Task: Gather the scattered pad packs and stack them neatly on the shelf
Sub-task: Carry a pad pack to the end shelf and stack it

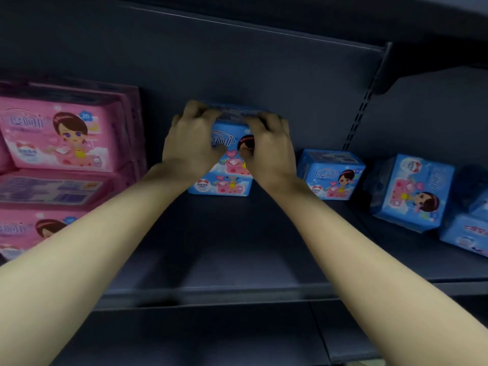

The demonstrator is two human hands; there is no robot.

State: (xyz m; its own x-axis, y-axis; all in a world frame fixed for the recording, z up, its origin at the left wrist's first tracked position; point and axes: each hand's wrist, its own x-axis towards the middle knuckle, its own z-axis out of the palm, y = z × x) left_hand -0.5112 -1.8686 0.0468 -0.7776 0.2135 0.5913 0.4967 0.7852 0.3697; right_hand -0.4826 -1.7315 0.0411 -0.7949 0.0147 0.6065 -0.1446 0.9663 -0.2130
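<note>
Dark grey shelf, pink packs stacked at left. We grip the top blue pack mid-shelf, left hand and right hand curled over its upper edge; it sits on a lower blue pack. Square edges to the one below before release. Loose blue packs lie right. Readable: "20" on pink; brand script blurred.

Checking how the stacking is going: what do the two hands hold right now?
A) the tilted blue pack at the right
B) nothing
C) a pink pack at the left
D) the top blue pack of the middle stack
D: the left hand and right hand both grip the top blue pack, which sits on a lower blue pack.
</note>
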